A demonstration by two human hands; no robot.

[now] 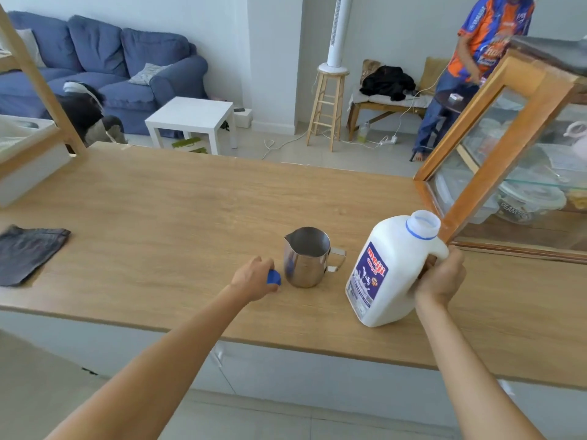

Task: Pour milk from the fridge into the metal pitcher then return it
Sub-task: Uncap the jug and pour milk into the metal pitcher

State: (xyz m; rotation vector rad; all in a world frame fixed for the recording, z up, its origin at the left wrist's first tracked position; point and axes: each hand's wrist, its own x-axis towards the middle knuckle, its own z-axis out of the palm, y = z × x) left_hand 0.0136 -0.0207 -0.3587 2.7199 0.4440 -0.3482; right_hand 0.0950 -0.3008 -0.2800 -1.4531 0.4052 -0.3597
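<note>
A white plastic milk jug (387, 268) with a blue and red label stands uncapped on the wooden counter (197, 211), tilted slightly. My right hand (440, 276) grips its handle on the right side. A metal pitcher (306, 257) stands upright to the jug's left, spout to the far left, handle to the right. My left hand (254, 277) holds the blue cap (273, 277) low over the counter, just left of the pitcher.
A folded dark cloth (28, 252) lies at the counter's left. A wood-framed glass display case (508, 166) stands at the right, close behind the jug. A wooden rack (35, 100) stands at the far left. Beyond the counter a person (476, 65) stands near a bench.
</note>
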